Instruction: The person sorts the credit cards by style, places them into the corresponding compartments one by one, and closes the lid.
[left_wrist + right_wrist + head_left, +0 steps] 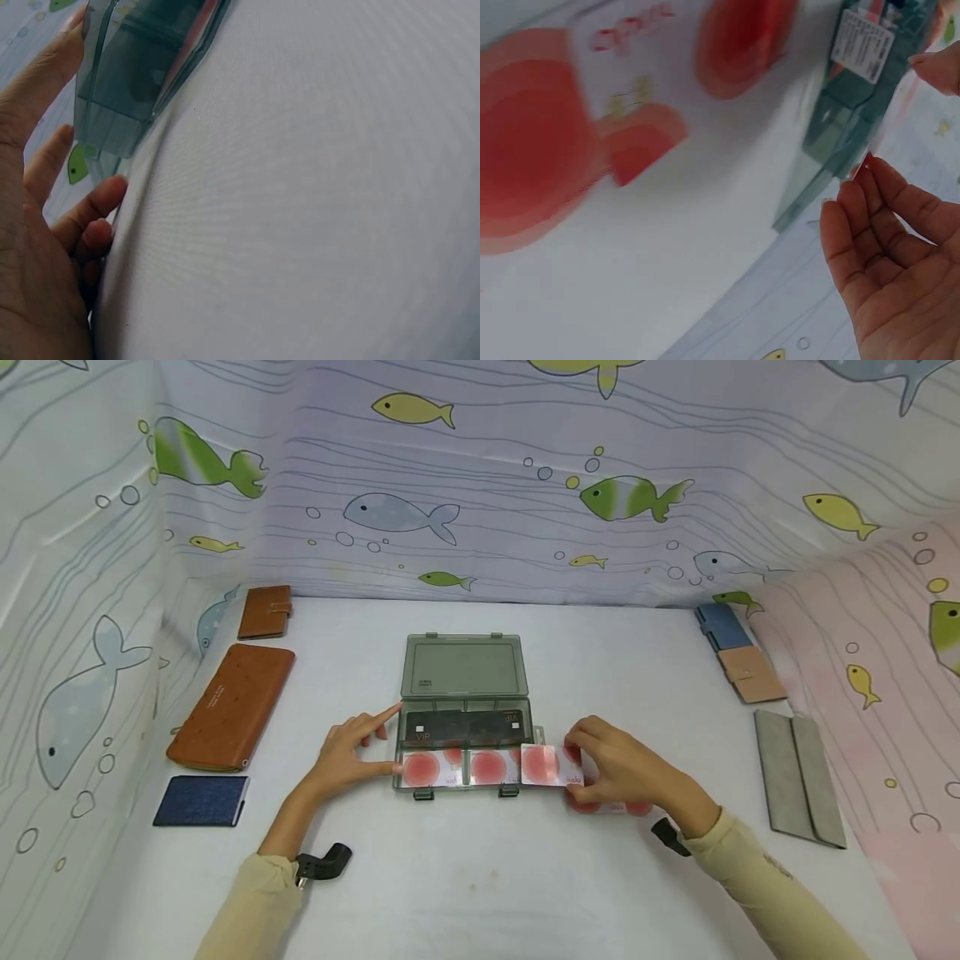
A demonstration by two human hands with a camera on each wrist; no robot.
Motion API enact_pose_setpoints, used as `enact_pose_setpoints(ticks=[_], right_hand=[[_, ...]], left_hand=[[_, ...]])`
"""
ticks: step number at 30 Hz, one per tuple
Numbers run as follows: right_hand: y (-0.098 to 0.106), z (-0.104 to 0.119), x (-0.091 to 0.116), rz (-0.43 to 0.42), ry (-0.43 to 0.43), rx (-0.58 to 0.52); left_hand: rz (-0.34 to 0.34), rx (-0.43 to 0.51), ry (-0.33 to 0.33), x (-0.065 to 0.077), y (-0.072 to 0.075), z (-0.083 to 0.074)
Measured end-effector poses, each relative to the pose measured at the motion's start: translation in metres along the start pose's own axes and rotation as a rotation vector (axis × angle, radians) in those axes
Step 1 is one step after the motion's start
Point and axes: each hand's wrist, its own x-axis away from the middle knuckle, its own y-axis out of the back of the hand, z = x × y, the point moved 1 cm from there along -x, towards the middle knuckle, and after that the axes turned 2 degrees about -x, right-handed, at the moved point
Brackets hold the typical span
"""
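A translucent grey-green card box (465,665) lies open in the middle of the table, its lid folded back. Black VIP cards (435,727) fill the rear compartments; white cards with red circles (489,768) lie in the front ones. My right hand (626,767) pinches a red-circled card (551,766) between thumb and fingers, its left end over the box's front right corner. With straight, spread thumb and index finger, my left hand (347,756) touches the box's left side. In the left wrist view, its other fingers are loosely bent beside the box (124,82).
More red-circled cards (607,807) lie under my right hand. On the left are a small brown wallet (264,612), a long brown wallet (232,706) and a dark blue one (201,800). Blue (724,627), tan (752,673) and grey (798,777) wallets line the right.
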Motion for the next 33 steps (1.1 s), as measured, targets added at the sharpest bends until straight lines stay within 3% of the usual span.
enact_pose_setpoints(ticks=[4, 18, 26, 33], right_hand=[[-0.003, 0.007, -0.017, -0.002, 0.057, -0.01], [-0.015, 0.023, -0.055, 0.079, 0.131, 0.053], [-0.017, 0.027, -0.057, 0.097, 0.126, 0.046], [-0.015, 0.02, -0.042, 0.04, 0.1, -0.024]], left_hand=[[0.0, 0.003, 0.001, 0.0, 0.001, -0.001], [-0.003, -0.003, -0.004, 0.0, 0.0, -0.001], [-0.005, -0.011, -0.002, -0.001, 0.001, -0.001], [-0.007, -0.005, 0.001, -0.001, 0.0, -0.001]])
